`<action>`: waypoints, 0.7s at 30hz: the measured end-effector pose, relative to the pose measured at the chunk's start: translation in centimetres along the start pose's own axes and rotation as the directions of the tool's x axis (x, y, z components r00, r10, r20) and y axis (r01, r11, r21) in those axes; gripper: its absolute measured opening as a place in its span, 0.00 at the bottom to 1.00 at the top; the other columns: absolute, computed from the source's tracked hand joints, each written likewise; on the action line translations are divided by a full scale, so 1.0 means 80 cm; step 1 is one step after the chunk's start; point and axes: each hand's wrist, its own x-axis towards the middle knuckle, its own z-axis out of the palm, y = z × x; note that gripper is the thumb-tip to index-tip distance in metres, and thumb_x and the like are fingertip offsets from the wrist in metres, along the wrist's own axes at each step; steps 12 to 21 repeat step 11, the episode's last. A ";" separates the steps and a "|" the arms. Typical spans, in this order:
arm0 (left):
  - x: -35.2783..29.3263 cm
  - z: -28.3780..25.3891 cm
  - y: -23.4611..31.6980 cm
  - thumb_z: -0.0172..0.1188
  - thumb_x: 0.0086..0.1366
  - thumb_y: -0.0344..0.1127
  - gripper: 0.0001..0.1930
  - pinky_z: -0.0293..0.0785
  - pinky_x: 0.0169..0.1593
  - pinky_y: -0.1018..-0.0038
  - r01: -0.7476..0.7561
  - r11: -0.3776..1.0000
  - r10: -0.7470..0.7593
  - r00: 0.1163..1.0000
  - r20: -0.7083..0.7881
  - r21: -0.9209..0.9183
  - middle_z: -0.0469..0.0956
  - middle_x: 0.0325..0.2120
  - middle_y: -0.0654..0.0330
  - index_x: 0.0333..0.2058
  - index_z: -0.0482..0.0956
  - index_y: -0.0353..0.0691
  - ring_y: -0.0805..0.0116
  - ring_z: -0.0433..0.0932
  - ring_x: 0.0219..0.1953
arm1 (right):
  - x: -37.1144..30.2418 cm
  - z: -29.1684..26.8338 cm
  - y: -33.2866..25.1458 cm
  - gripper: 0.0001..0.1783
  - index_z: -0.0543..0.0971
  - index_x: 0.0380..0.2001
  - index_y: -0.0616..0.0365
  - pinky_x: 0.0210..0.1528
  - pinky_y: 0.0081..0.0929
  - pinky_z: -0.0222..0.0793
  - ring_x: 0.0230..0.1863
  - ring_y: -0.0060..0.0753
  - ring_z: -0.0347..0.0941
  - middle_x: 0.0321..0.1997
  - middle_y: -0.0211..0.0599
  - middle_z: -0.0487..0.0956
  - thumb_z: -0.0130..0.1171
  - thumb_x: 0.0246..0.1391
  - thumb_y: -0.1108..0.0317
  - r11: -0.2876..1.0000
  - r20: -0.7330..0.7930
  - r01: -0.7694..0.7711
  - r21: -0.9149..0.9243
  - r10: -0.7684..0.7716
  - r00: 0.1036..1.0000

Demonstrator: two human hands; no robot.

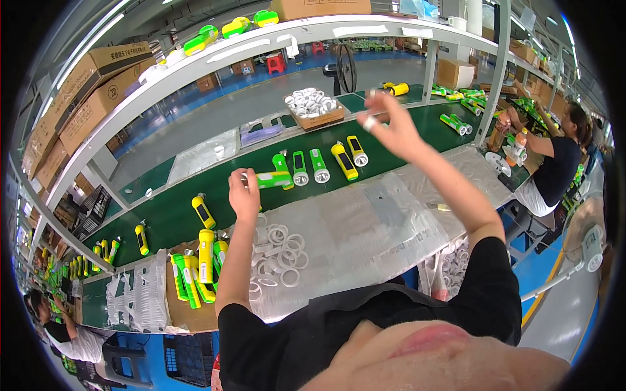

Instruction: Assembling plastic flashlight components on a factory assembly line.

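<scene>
My left hand (244, 193) is closed round one end of a green flashlight (274, 180), held nearly level over the green conveyor belt. My right hand (391, 129) is raised over the far side of the belt, with thumb and fingers apart and nothing plainly held. White bands show on its fingers. Just beyond it and to the left, a shallow cardboard box (317, 120) is heaped with white rings. Green flashlights (319, 166) and yellow flashlights (344, 161) lie in a row on the belt between my hands.
Loose white rings (282, 254) lie on the plastic-covered worktop (352, 228) beside my left forearm. A carton (186, 313) with several flashlights stands left of it. A metal shelf frame (261, 36) spans the far side. Co-workers sit at right (561, 153) and far left (65, 332).
</scene>
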 end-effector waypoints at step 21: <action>0.010 0.070 -0.135 0.67 0.54 0.43 0.27 0.71 0.55 0.57 -0.106 0.928 -0.097 0.857 0.507 0.358 0.69 0.53 0.43 0.51 0.71 0.40 0.43 0.71 0.52 | 0.373 -0.017 -0.093 0.52 0.56 0.66 0.59 0.59 0.39 0.66 0.58 0.52 0.70 0.60 0.60 0.68 0.69 0.40 0.55 0.870 -0.171 0.057 -0.490 -0.160 0.972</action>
